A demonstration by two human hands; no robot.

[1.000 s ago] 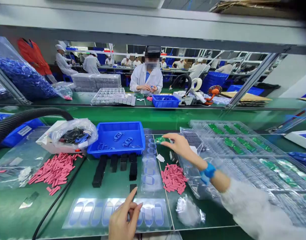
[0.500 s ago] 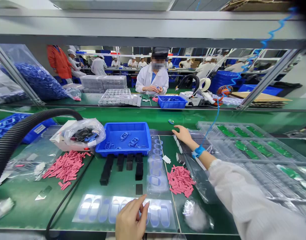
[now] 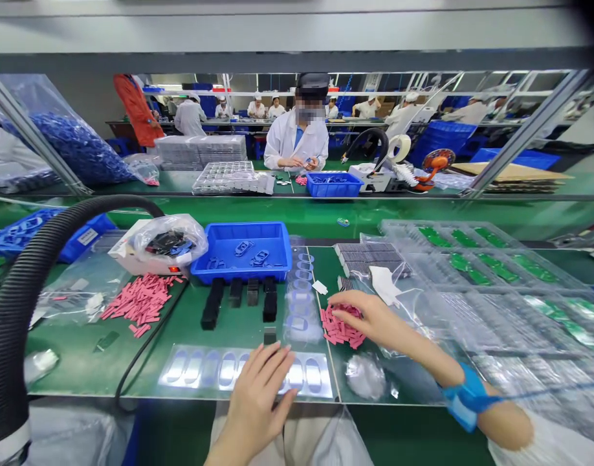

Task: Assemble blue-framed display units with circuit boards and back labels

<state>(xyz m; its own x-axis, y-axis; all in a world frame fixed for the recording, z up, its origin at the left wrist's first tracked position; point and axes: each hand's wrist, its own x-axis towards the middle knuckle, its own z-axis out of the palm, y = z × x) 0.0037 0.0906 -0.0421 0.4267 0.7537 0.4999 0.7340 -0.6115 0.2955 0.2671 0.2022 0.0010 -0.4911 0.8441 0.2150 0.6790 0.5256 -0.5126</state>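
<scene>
My right hand (image 3: 374, 318) lies over the small heap of pink strips (image 3: 338, 330) right of centre, fingers spread and touching the strips; whether it grips one is hidden. A blue strap (image 3: 464, 398) circles that wrist. My left hand (image 3: 261, 388) rests flat, fingers apart, on the clear film sheet with oval shapes (image 3: 204, 369) at the near table edge. Just beyond it stand several black blocks (image 3: 241, 298) and a column of clear film ovals (image 3: 301, 291).
A blue bin (image 3: 219, 259) with a few blue parts sits behind the blocks. A bagged box (image 3: 168, 246), a larger pink strip pile (image 3: 139, 301) and a black hose (image 3: 30, 278) are on the left. Clear trays with green boards (image 3: 472, 259) fill the right. Workers sit beyond the conveyor.
My right hand has drawn back from the far edge near the conveyor to the pink strip heap. My left hand has flattened onto the film sheet. The view has tilted down.
</scene>
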